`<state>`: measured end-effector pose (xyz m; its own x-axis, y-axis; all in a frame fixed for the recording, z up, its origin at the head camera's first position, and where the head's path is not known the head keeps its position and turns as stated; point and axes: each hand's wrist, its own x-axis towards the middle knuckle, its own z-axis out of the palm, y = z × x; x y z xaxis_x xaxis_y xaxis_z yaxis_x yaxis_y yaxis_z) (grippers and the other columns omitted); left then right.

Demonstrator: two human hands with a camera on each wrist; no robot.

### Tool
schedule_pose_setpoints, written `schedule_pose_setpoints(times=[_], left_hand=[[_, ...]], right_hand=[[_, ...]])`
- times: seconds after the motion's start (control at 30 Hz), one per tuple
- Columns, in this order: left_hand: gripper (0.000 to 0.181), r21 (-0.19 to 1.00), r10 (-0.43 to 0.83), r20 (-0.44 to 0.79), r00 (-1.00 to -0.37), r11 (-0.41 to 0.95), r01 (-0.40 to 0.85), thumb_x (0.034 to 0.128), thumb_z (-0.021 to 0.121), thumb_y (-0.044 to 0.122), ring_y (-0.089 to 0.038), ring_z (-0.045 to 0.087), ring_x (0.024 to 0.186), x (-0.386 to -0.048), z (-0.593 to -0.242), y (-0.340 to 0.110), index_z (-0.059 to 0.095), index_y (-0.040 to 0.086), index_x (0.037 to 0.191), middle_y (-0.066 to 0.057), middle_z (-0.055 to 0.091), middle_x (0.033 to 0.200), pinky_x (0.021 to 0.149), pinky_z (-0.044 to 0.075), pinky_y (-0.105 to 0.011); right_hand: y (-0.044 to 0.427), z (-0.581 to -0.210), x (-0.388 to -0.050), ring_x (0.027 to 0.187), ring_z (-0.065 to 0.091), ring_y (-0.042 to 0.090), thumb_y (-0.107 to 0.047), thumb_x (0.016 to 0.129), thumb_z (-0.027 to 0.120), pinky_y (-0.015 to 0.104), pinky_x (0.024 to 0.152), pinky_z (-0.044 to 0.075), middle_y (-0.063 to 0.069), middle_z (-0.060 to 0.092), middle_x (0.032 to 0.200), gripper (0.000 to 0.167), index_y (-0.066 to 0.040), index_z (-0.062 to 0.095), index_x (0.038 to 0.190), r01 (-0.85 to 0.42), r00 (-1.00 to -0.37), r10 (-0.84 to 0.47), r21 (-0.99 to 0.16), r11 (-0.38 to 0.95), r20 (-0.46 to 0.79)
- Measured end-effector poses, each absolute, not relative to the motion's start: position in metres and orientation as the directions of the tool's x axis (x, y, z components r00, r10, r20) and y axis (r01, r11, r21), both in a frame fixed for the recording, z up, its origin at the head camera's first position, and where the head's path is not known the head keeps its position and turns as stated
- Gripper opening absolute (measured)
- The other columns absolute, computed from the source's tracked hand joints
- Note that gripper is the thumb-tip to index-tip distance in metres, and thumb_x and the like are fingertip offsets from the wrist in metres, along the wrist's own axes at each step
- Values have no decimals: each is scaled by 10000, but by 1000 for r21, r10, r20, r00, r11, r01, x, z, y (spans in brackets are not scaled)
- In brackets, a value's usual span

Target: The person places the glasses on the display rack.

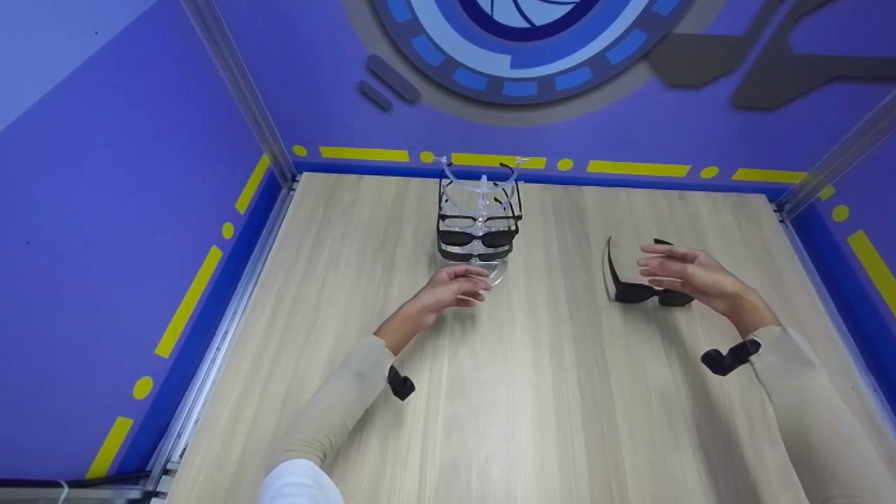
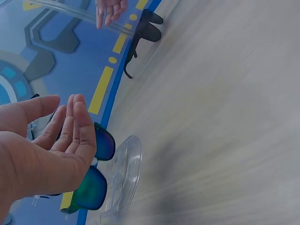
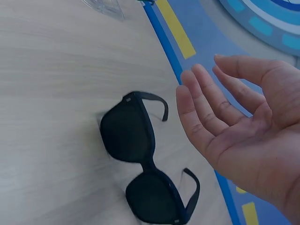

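My left hand (image 1: 453, 288) hovers just in front of a clear display stand (image 1: 495, 273), its fingers loosely bent with nothing in them. Several pairs of glasses hang on that stand, among them dark sunglasses (image 1: 476, 239); the lowest pair (image 2: 91, 190) shows blue-green lenses in the left wrist view. On the right, my right hand (image 1: 700, 280) is above black sunglasses (image 1: 633, 292) that stand on the table with temples unfolded toward the back. In the right wrist view these sunglasses (image 3: 126, 131) are apart from the relaxed, empty fingers. The hand hides part of them in the head view.
A light wood-grain table (image 1: 532, 392) spreads under both hands. Blue printed panels (image 1: 336, 84) with yellow marks rise at the back and sides. Metal frame posts (image 1: 245, 91) stand at the corners. Small black cameras (image 1: 730, 357) are strapped to the wrists.
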<state>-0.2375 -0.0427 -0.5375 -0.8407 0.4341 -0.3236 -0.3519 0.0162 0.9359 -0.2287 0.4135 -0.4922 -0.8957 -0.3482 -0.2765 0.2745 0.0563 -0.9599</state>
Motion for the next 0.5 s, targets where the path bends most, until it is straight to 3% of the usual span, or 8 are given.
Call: schedule_pose_setpoints(times=[0.17,0.5], left_hand=[[346,927,467,-340,-817,18,-375,986,632,79,-87,692,834,-237,-543,-25,619,-19,1317,34,751,984,789,584,-238],[383,919,515,-360,-778,54,-389,977,633,86,-81,689,840,-235,-547,-9,609,-17,1345,40,739,982,912,592,-327]], right_hand=[[434,-494,-220,1124,707,110,-25,1065,492,249,963,582,-14,741,1216,342,-122,595,1377,301,-901,-344,-952,-56,-264],[461,-492,-204,1104,721,110,-23,1060,502,236,930,593,-34,759,1191,322,-172,628,1316,314,-912,-297,-947,-62,-283]])
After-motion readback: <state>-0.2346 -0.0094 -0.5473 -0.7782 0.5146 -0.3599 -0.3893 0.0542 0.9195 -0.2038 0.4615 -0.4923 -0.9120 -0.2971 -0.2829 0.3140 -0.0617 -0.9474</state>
